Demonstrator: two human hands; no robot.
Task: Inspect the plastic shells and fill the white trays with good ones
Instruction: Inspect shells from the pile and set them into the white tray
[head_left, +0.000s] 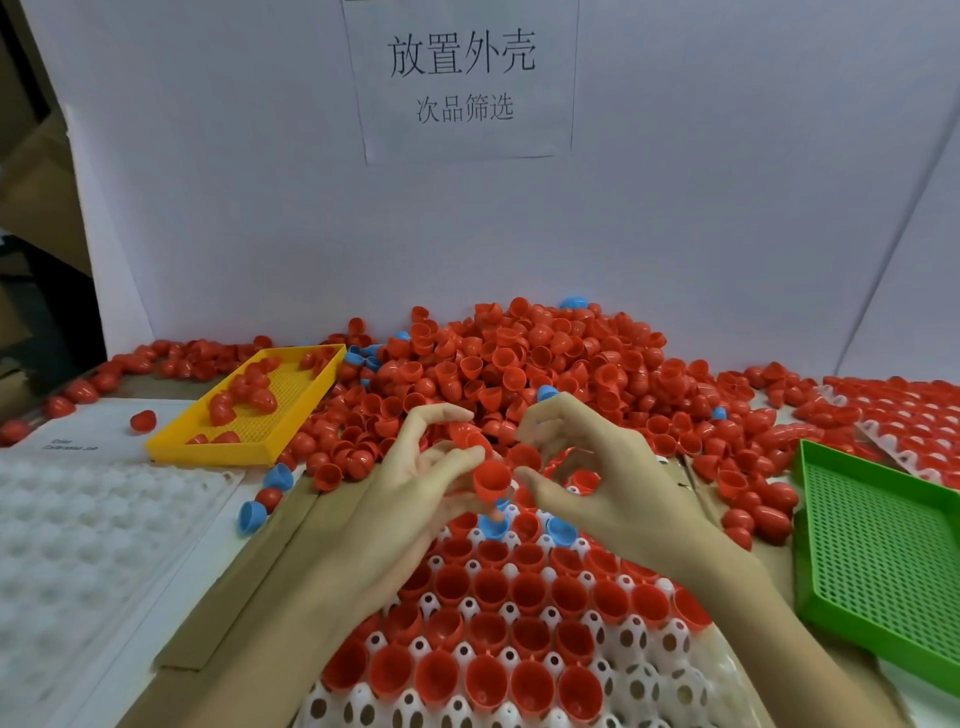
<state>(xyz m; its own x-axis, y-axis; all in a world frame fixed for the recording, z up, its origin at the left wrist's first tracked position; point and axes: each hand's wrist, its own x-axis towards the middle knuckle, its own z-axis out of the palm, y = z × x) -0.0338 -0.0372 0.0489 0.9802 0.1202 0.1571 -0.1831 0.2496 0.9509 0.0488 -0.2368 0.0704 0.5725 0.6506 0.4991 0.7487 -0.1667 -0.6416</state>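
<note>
A big heap of red plastic shells (519, 364), with a few blue ones mixed in, lies against the back wall. In front of me a white tray (639, 639) holds rows of red shells, open side up, plus two blue shells (493, 526) at its far end. My left hand (415, 483) pinches a red shell (491, 480) above the tray and cups another red shell (465, 434) under its curled fingers. My right hand (587, 467) hovers just right of that shell with fingers curled; a red shell (524, 457) sits by its fingertips, and I cannot tell if it is held.
A yellow mesh tray (244, 452) with several red shells sits at the left. An empty white tray (88, 530) lies at the near left. A green mesh tray (878, 551) stands at the right, behind it another filled white tray (914, 415). A paper sign hangs on the wall.
</note>
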